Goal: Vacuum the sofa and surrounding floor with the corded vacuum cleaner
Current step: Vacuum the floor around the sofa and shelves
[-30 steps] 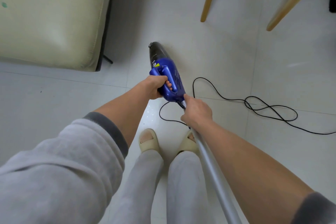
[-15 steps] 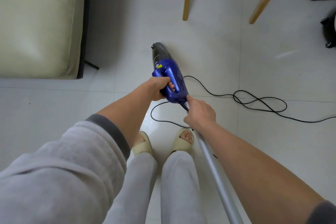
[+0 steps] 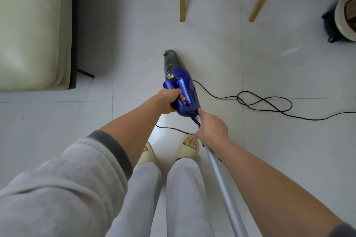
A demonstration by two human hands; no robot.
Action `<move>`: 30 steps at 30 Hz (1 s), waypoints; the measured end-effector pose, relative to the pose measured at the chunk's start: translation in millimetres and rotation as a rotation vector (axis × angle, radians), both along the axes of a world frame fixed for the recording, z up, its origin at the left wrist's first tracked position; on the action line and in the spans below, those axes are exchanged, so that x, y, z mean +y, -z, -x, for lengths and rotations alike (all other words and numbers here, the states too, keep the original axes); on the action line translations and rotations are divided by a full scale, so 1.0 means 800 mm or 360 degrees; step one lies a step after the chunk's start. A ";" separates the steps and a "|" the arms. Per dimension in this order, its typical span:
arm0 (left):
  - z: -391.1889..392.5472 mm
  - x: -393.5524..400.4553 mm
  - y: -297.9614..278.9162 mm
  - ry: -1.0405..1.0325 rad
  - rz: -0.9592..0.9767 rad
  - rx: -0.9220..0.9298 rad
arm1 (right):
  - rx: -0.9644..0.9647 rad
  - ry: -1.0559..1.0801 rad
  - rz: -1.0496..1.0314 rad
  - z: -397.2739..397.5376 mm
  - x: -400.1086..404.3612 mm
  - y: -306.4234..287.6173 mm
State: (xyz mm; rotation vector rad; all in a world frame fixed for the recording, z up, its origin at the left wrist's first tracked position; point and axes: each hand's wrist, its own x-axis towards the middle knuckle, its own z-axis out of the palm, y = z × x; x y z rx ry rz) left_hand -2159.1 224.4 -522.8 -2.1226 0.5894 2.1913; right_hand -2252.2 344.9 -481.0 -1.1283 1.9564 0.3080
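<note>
Left hand [image 3: 169, 100] grips blue vacuum [image 3: 181, 90] by handle, nozzle aimed down over floor [image 3: 134, 44] right of sofa [image 3: 32, 25]. Right hand [image 3: 212, 131] wraps grey tube [image 3: 223, 184] where it meets body, likely to seat or steady joint. Cord [image 3: 265, 102] loops on floor at right, clear of feet.

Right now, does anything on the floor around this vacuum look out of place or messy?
Yes: the black power cord lies in tangled loops on the white tiles right of the blue vacuum, and a stretch runs just in front of the slippered feet, where it could be stepped on. No spills or damage show.
</note>
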 end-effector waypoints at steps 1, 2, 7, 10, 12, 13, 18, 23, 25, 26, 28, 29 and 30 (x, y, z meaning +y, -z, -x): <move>-0.002 0.001 0.000 0.0000 0.0010 -0.0006 | -0.0014 0.0010 -0.0012 -0.003 0.001 0.000; -0.004 0.000 -0.002 0.0002 0.0023 -0.0010 | -0.0024 0.0018 -0.0016 -0.005 0.001 0.000; -0.025 -0.013 -0.005 0.0019 0.0062 -0.0036 | -0.0049 0.0011 0.0010 -0.027 -0.012 0.004; -0.041 -0.020 -0.005 -0.0019 0.0076 -0.0056 | -0.0060 -0.0010 0.0000 -0.041 -0.021 0.009; -0.056 -0.023 -0.004 -0.0056 0.0080 -0.0067 | -0.0064 -0.0048 -0.0004 -0.051 -0.028 0.010; -0.062 -0.024 -0.004 -0.0071 0.0079 -0.0075 | -0.0062 -0.0072 -0.0005 -0.054 -0.030 0.010; -0.100 -0.023 0.001 -0.0158 0.0055 -0.0104 | -0.0076 -0.0207 0.0005 -0.080 -0.039 0.010; -0.135 -0.023 0.000 -0.0271 0.0031 -0.0090 | -0.0089 -0.0262 -0.0007 -0.109 -0.046 0.009; -0.148 -0.024 -0.001 -0.0302 0.0032 -0.0090 | -0.0090 -0.0298 -0.0013 -0.120 -0.050 0.009; -0.155 -0.024 -0.002 -0.0315 0.0031 -0.0089 | -0.0088 -0.0317 -0.0014 -0.126 -0.051 0.009; -0.168 -0.024 -0.001 -0.0356 0.0025 -0.0090 | -0.0085 -0.0353 -0.0016 -0.136 -0.055 0.009; -0.175 -0.024 -0.001 -0.0375 0.0017 -0.0088 | -0.0085 -0.0372 -0.0014 -0.141 -0.056 0.008; -0.187 -0.023 -0.001 -0.0401 0.0012 -0.0084 | -0.0085 -0.0403 -0.0010 -0.150 -0.058 0.008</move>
